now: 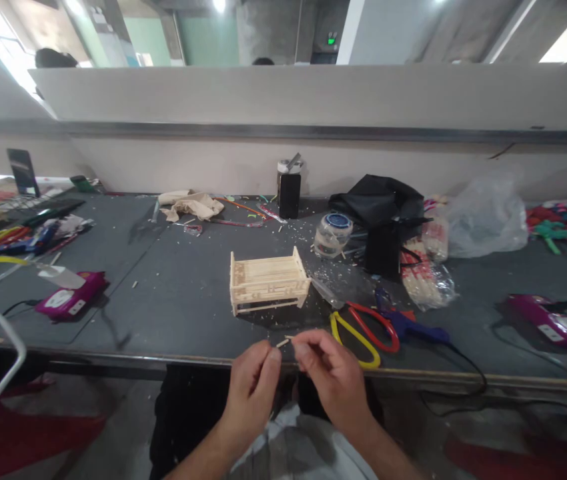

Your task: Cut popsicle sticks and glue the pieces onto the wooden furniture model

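My left hand (252,377) is closed at the table's front edge, its thumb and finger pinching a short wooden stick (282,343). Close beside it, my right hand (334,377) is also pinched, with the tip of a small pale stick piece (288,337) showing at its fingertips. Whether these are two pieces or one broken stick, I cannot tell. Just beyond both hands stands a small model bed (269,275) built of pale wooden sticks, upright on its legs. Scissors (363,327) with red and yellow handles lie right of the model, near my right hand.
A blue glue gun (416,328) with a cord lies beyond the scissors. Behind are a lidded jar (332,237), a black bag (381,200), bagged sticks (426,277) and a black phone-like slab (289,197). Purple boxes (71,297) sit at both sides. Scraps litter the table (173,293).
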`<state>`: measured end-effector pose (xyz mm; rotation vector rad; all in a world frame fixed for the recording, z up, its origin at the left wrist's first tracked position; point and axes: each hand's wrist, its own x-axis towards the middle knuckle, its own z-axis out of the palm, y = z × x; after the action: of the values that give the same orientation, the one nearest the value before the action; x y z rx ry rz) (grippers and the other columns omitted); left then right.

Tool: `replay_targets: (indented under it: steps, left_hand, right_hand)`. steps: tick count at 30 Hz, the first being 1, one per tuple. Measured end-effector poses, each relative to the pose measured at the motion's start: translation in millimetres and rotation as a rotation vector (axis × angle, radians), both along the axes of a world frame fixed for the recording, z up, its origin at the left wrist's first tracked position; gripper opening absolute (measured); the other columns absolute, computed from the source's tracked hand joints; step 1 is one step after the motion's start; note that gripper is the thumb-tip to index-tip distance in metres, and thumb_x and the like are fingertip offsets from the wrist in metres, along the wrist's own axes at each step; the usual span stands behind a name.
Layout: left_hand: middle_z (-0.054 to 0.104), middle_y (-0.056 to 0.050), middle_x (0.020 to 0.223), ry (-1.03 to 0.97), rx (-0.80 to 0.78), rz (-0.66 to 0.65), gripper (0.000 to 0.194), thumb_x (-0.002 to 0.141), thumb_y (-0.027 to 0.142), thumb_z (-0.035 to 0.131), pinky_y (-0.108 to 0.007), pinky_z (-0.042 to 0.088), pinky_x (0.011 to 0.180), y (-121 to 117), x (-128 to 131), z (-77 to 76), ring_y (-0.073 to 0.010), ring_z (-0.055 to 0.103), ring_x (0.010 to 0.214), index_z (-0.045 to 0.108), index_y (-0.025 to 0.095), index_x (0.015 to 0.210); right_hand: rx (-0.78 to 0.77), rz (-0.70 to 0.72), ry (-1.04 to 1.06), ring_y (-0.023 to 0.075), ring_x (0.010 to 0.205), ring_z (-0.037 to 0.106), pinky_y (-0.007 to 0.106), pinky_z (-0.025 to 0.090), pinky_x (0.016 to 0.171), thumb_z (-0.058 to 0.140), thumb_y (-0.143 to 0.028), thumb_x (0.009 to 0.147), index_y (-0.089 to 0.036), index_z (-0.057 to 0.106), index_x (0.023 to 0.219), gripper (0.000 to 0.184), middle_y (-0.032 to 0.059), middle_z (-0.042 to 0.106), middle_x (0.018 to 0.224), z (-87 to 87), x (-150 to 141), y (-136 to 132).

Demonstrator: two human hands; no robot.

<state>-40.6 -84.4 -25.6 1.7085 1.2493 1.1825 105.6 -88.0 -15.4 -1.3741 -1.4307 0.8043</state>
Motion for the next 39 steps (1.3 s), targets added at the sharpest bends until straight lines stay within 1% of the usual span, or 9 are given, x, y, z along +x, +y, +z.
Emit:
replay_targets:
  steps: [5, 12, 18, 22, 25, 27, 32, 36, 39]
  left_hand:
    - [0.038, 0.004, 0.060, -0.094, -0.117, -0.040, 0.034, 0.095, 0.031, 0.041, -0.022, 0.032, 0.053, 3.9, 9.1, 4.0, -0.0100, 0.037, 0.057, 0.037, 0.019, 0.062]
    - [0.047, -0.001, 0.083, -0.106, -0.031, -0.216, 0.022, 0.098, 0.024, 0.031, -0.025, 0.040, 0.073, 2.9, 11.8, 12.2, -0.0127, 0.047, 0.078, 0.048, 0.020, 0.085]
    - [0.045, 0.001, 0.071, 0.141, 0.127, -0.104, 0.025, 0.097, 0.020, 0.031, -0.024, 0.036, 0.062, 25.4, -12.3, -2.0, -0.0127, 0.044, 0.066, 0.041, 0.020, 0.074]
    - [0.043, 0.003, 0.062, 0.321, 0.202, 0.041, 0.028, 0.095, 0.021, 0.035, -0.025, 0.034, 0.058, 42.7, -27.7, -13.7, -0.0124, 0.044, 0.058, 0.038, 0.021, 0.068]
    - [0.044, 0.003, 0.060, 0.367, 0.212, 0.060, 0.029, 0.095, 0.023, 0.037, -0.025, 0.034, 0.057, 46.2, -27.9, -16.4, -0.0123, 0.045, 0.057, 0.039, 0.021, 0.066]
    - [0.048, 0.003, 0.063, 0.364, 0.209, 0.056, 0.027, 0.095, 0.024, 0.039, -0.025, 0.036, 0.058, 46.7, -25.2, -15.0, -0.0128, 0.048, 0.059, 0.043, 0.020, 0.069]
    - [0.055, 0.000, 0.071, 0.406, 0.206, 0.012, 0.019, 0.092, 0.026, 0.047, -0.026, 0.039, 0.063, 49.5, -21.3, -10.2, -0.0147, 0.052, 0.067, 0.052, 0.019, 0.075]
    - [0.056, 0.000, 0.072, 0.438, 0.196, 0.016, 0.018, 0.092, 0.025, 0.048, -0.027, 0.039, 0.064, 50.7, -22.5, -12.0, -0.0153, 0.052, 0.068, 0.052, 0.019, 0.075]
    - [0.056, -0.001, 0.073, 0.432, 0.205, 0.015, 0.017, 0.092, 0.023, 0.048, -0.027, 0.039, 0.064, 50.3, -23.9, -13.4, -0.0156, 0.052, 0.069, 0.053, 0.019, 0.077]
  right_hand:
    - [0.068, 0.062, -0.039, 0.0109, 0.062, 0.056, 0.020, 0.044, 0.058, 0.046, -0.033, 0.094, -0.022, 0.058, 0.085, 0.019, -0.0022, 0.060, 0.072, -2.6, -9.1, -2.7]
    - [0.122, 0.037, -0.120, 0.0108, 0.063, 0.051, 0.020, 0.040, 0.060, 0.036, -0.030, 0.097, -0.023, 0.050, 0.086, 0.020, -0.0031, 0.053, 0.072, -0.7, -9.0, 1.9]
    - [0.169, -0.119, -0.294, 0.0102, 0.051, 0.045, 0.021, 0.035, 0.051, 0.033, -0.034, 0.097, -0.023, 0.044, 0.069, 0.032, -0.0051, 0.046, 0.057, 17.3, 41.2, 11.4]
    - [0.134, -0.176, -0.589, 0.0102, 0.047, 0.044, 0.022, 0.032, 0.049, 0.042, -0.046, 0.092, -0.022, 0.039, 0.058, 0.042, -0.0057, 0.041, 0.049, 39.4, 105.0, 46.0]
    - [-0.098, -0.162, -0.797, 0.0140, 0.065, 0.060, 0.023, 0.039, 0.060, 0.048, -0.035, 0.090, -0.022, 0.058, 0.075, 0.022, -0.0011, 0.065, 0.069, 46.3, 143.4, 87.8]
    - [-0.173, -0.174, -0.853, 0.0165, 0.072, 0.064, 0.024, 0.040, 0.061, 0.054, -0.028, 0.085, -0.021, 0.064, 0.084, 0.012, 0.0019, 0.070, 0.077, 44.3, 157.4, 116.8]
    - [-0.321, -0.183, -0.977, 0.0199, 0.086, 0.065, 0.028, 0.046, 0.073, 0.055, -0.032, 0.088, -0.018, 0.068, 0.079, 0.021, 0.0067, 0.071, 0.085, 29.3, 157.2, 173.2]
    - [-0.439, -0.193, -1.035, 0.0192, 0.097, 0.062, 0.038, 0.052, 0.082, 0.057, -0.035, 0.090, -0.018, 0.060, 0.112, 0.027, 0.0068, 0.062, 0.113, 18.0, 147.1, 198.1]
    - [-0.484, -0.209, -1.041, 0.0192, 0.099, 0.061, 0.039, 0.052, 0.083, 0.057, -0.034, 0.091, -0.019, 0.056, 0.118, 0.031, 0.0068, 0.059, 0.118, 17.3, 144.1, 205.7]
